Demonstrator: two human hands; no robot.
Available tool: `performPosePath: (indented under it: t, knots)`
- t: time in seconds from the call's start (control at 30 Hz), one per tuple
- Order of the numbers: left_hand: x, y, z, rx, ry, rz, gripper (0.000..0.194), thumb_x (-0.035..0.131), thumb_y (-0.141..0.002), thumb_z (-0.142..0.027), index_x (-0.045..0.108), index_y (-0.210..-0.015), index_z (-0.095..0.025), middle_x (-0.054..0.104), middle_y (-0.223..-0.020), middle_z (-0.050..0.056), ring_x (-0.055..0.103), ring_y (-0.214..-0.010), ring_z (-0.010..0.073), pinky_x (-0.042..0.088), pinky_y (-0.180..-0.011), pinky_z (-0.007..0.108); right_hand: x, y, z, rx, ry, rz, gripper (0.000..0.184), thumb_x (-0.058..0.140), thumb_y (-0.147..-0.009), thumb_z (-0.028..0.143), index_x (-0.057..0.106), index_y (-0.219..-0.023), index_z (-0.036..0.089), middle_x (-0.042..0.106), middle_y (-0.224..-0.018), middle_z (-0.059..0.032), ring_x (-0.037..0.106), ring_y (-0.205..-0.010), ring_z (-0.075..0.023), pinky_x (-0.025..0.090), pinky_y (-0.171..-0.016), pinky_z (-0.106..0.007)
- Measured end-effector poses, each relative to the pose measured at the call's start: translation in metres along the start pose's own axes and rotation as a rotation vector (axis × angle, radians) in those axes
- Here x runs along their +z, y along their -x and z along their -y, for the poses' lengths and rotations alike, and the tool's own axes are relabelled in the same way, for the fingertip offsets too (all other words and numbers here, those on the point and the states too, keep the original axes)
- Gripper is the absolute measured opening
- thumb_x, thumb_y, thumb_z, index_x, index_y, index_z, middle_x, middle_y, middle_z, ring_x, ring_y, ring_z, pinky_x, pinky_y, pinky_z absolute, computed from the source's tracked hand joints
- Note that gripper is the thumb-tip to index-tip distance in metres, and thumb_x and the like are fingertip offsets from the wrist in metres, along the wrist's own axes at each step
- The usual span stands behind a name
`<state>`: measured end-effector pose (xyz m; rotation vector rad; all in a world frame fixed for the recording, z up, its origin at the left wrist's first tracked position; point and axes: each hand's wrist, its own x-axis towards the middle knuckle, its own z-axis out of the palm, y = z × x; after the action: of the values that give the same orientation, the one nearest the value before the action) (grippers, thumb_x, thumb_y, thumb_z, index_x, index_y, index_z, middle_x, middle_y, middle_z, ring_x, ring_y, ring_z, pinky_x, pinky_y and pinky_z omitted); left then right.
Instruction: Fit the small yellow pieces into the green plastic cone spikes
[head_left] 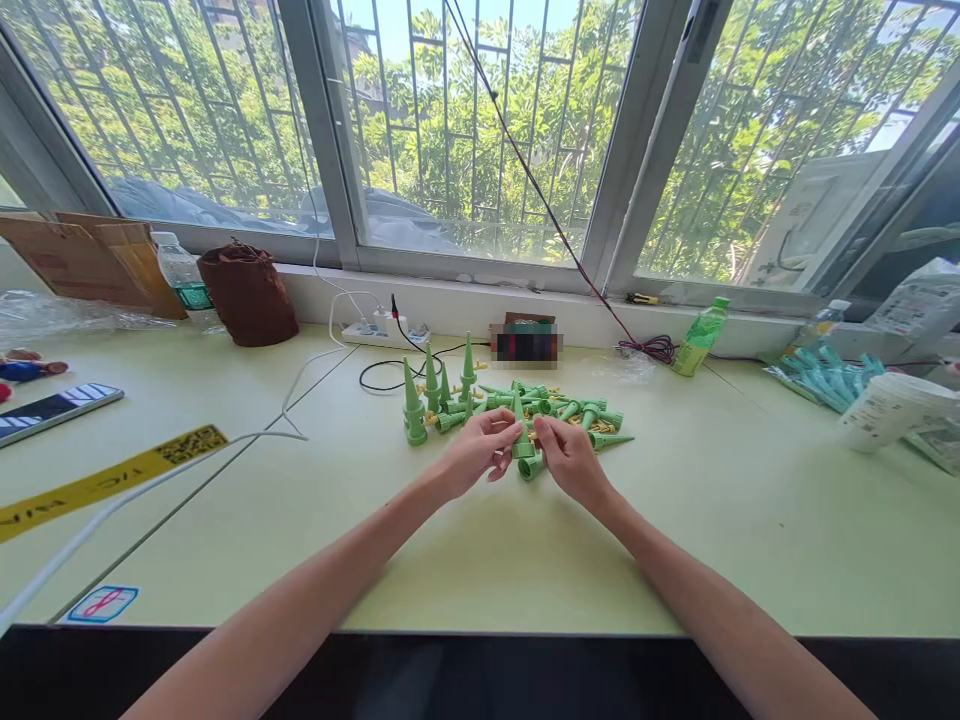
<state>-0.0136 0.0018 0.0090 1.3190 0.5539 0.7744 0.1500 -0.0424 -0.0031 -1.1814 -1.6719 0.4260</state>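
A green plant watering spike is held upright, its cone tip pointing up, over the front of a pile. My left hand pinches it from the left between thumb and fingertips. On its right side a small yellow valve juts out, and my right hand closes thumb and finger on it; the fingertips partly hide it. Several similar spikes stand upright to the left. Behind my hands lies a loose heap of green spikes with yellow valves among them. One open green cap end faces me just below the held spike.
A power strip with cables sits by the window wall, near a dark box. To the right are a green bottle and a white cup. On the left lie a phone, a brown bag and a white cable.
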Motion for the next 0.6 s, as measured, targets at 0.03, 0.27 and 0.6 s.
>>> performPosePath:
  t: [0.03,0.27,0.6]
  knots:
    - [0.0002,0.0000,0.0004,-0.001,-0.010,-0.002,0.037,0.072,-0.076,-0.047,0.051,-0.080,-0.016,0.046,-0.060,-0.007,0.039,-0.037,0.0026,0.028,-0.033,0.016,0.0001,0.0002,-0.0002,0.002,0.003,0.002,0.045,0.037,-0.098,0.045,0.040,-0.062,0.019,0.040,-0.055,0.0033,0.036,-0.052,-0.0110,0.028,-0.053,-0.026]
    - [0.0011,0.0017,0.0045,0.071,-0.172,0.006,0.035,0.064,-0.082,-0.049,0.050,-0.082,-0.017,0.052,-0.067,-0.004,0.042,-0.038,0.0024,0.030,-0.034,0.017,0.0015,0.0013,-0.0048,0.006,0.011,0.019,0.044,0.037,-0.098,0.043,0.039,-0.061,0.019,0.041,-0.055,0.0025,0.035,-0.051,-0.0110,0.027,-0.051,-0.026]
    - [0.0033,0.0013,0.0072,0.193,-0.295,-0.014,0.028,0.058,-0.088,-0.044,0.047,-0.087,-0.018,0.052,-0.079,-0.002,0.045,-0.037,0.0023,0.030,-0.034,0.018,-0.0007,0.0006,-0.0042,0.019,-0.009,0.003,0.046,0.039,-0.096,0.045,0.039,-0.058,0.019,0.039,-0.052,0.0030,0.034,-0.049,-0.0106,0.026,-0.050,-0.026]
